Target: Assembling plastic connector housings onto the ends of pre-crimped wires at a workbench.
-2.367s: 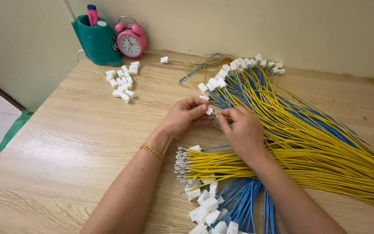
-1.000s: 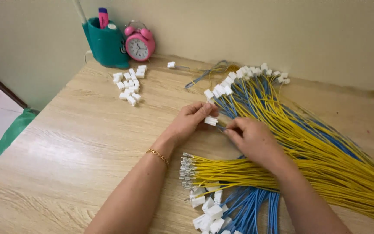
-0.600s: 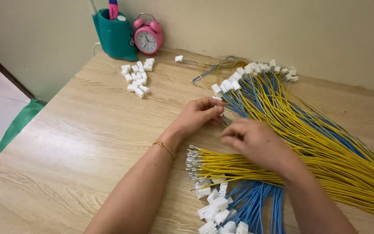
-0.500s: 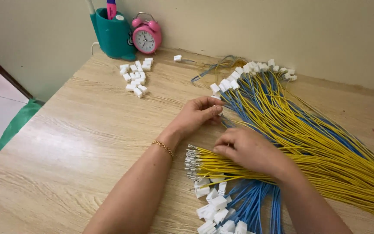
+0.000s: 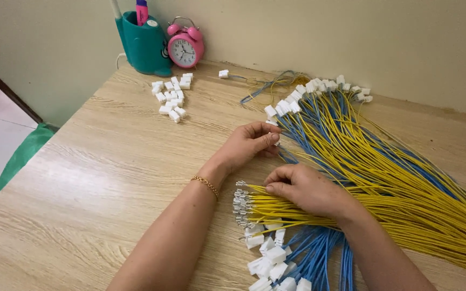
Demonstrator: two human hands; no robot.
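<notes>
At frame centre I see my left hand pinching a small white connector beside the blue wires. Below it, my right hand rests half-curled on the yellow wires, fingers pressing them to the desk. Loose connectors lie upper left.

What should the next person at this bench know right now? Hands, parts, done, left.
Left hand: fingers pinch a small white connector at the edge of the assembled yellow and blue wires.
Right hand: rests on the bundle of bare-terminal yellow wires, fingers picking at one.
Loose white housings lie near the teal cup and pink clock.
Done: many wires carry connectors, far pile and the blue ones near the body.
Left: the yellow bundle with bare terminals.
</notes>
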